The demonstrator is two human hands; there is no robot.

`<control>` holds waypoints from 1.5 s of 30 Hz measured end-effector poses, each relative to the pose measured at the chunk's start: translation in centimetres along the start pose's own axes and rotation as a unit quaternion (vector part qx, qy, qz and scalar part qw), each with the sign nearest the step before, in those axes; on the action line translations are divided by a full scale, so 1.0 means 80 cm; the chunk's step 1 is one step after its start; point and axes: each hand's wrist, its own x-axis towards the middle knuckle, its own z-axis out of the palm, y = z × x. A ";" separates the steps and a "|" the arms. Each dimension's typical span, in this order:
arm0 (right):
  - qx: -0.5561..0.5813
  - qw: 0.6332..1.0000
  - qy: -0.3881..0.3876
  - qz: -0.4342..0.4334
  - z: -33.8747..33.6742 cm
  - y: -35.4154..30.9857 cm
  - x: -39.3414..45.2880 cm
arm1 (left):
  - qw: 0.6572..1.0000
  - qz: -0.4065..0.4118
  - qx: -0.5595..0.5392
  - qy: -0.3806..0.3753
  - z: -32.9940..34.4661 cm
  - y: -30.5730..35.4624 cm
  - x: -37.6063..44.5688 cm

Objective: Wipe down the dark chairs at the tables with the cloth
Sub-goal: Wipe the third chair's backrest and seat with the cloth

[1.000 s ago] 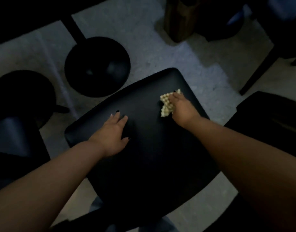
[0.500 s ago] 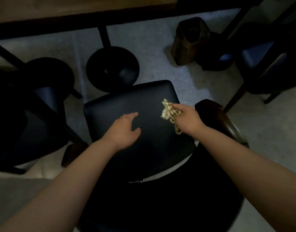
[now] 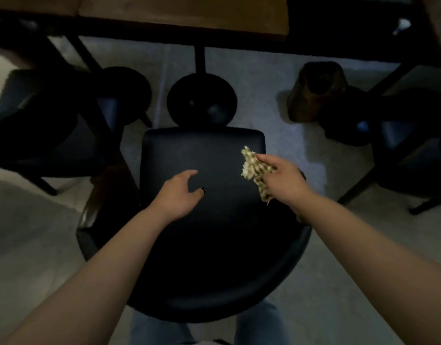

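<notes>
Cloth: we found the pale patterned cloth [image 3: 255, 170] bunched in the right hand [image 3: 286, 181], fingers curled round it.
Seat: black padded chair seat [image 3: 204, 155] lay below-left of it.
Left hand [image 3: 179, 195]: loosely spread, holding nothing.

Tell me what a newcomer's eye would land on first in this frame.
The pale patterned cloth, bunched in the right hand above the right side of the dark chair, is the brightest thing in a dim scene. Next comes the left hand, empty and loosely open over the seat's middle, with a wooden table ahead.
</notes>
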 end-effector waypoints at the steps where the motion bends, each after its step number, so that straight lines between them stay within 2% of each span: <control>1: 0.004 1.000 -0.005 0.000 -0.014 0.005 0.003 | 1.000 -0.008 -0.016 0.011 0.012 0.011 0.000; 9: 0.004 0.998 -0.059 0.012 -0.079 0.011 0.049 | 0.980 -0.084 -0.171 0.056 0.080 0.081 0.003; 20: -0.014 0.992 -0.126 0.026 -0.095 -0.010 0.167 | 0.942 -0.171 -0.277 0.079 0.071 0.098 0.086; 26: -0.039 0.980 -0.192 0.028 -0.108 -0.009 0.254 | 0.904 -0.238 -0.324 0.147 0.079 0.127 0.135; 30: -0.073 0.961 -0.264 0.028 -0.111 -0.013 0.322 | 0.860 -0.290 -0.366 0.206 0.092 0.154 0.172; 36: -0.154 0.917 -0.368 -0.021 -0.115 -0.025 0.388 | 0.738 -0.382 -0.429 0.353 0.137 0.210 0.220; 39: -0.196 0.892 -0.404 -0.062 -0.106 -0.038 0.410 | 0.722 -0.406 -0.438 0.350 0.163 0.228 0.237; 45: -0.277 0.836 -0.451 -0.144 -0.047 -0.060 0.438 | 0.648 -0.455 -0.479 0.379 0.187 0.210 0.260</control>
